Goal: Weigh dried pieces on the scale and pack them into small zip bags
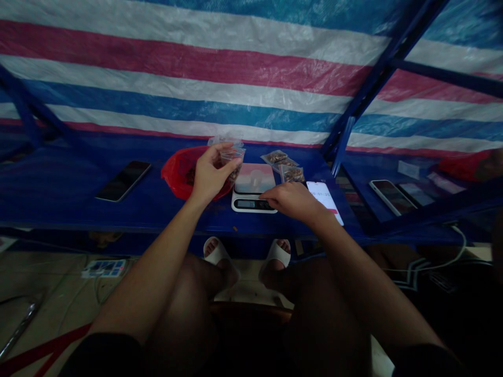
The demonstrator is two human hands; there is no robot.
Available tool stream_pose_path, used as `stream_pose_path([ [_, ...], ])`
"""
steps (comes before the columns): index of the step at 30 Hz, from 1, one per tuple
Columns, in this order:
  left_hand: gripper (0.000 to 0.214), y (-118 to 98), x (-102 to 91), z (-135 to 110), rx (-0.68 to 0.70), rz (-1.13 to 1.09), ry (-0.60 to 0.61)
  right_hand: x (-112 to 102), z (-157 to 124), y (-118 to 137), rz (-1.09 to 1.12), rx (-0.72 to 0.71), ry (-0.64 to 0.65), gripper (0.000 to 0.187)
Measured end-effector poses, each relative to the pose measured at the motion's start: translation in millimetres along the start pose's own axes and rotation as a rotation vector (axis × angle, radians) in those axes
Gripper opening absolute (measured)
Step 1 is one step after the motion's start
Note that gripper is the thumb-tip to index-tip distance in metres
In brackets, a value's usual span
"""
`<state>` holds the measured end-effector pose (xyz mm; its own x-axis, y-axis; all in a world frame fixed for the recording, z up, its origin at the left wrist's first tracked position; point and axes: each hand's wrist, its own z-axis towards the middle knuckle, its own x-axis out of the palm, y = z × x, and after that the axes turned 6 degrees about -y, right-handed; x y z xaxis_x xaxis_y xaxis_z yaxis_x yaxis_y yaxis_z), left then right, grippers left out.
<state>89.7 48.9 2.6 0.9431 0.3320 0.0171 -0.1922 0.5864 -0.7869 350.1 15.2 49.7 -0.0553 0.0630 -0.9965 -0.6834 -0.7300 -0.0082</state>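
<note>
Left hand (211, 177) holds clear bag (231, 159), long axis upright; right hand (291, 201) at scale (253, 203).

Backdrop: tarpaulin (196, 68) in horizontal pink, white and blue stripes. Tabletop (58, 183): solid dark blue. Far left: red plastic bag (175, 173). Kitchen scale (254, 178): white body, pink-to-blue gradient platform.
</note>
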Motion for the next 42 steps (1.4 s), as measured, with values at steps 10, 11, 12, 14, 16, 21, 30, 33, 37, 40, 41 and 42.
stream_pose_path([
  [10, 0.048, -3, 1.3, -1, -0.021, -0.027, 0.015, -9, -3, 1, 0.042, 0.056, 0.022, 0.031],
  [11, 0.048, -4, 1.2, -1, -0.021, -0.025, 0.015, -9, -4, 0, 0.069, 0.062, 0.011, 0.03],
  [12, 0.048, -4, 1.0, -1, -0.022, -0.024, 0.013, -8, -6, 0, 0.109, 0.069, -0.008, 0.028],
  [14, 0.049, -5, 0.7, -1, -0.027, -0.022, 0.009, -6, -8, 2, 0.228, 0.056, -0.073, 0.025],
  [16, 0.049, -5, 0.4, -1, -0.034, -0.01, 0.007, -4, -10, 9, 0.364, 0.001, -0.148, 0.021],
  [21, 0.052, -7, 0.8, -1, -0.057, 0.024, -0.008, 1, -9, 51, 0.506, -0.145, -0.125, 0.013],
  [30, 0.055, -7, 0.1, -2, -0.063, 0.013, -0.01, 22, 3, 79, 0.416, -0.337, -0.068, 0.018],
  [33, 0.055, -9, -0.4, -2, -0.046, 0.023, -0.006, 27, 6, 79, 0.326, -0.381, -0.074, 0.022],
  [37, 0.057, -13, -2.6, -2, -0.054, 0.038, 0.002, 28, 8, 77, 0.36, -0.377, -0.075, 0.021],
  [40, 0.061, -19, -6.5, -3, -0.053, 0.022, 0.034, 21, 5, 64, 0.542, -0.312, -0.12, 0.02],
  [41, 0.063, -21, -8.1, -3, -0.052, 0.017, 0.061, 17, 3, 56, 0.618, -0.274, -0.169, 0.02],
  [42, 0.064, -23, -9.5, -4, -0.054, 0.014, 0.096, 12, 1, 48, 0.697, -0.226, -0.24, 0.019],
])
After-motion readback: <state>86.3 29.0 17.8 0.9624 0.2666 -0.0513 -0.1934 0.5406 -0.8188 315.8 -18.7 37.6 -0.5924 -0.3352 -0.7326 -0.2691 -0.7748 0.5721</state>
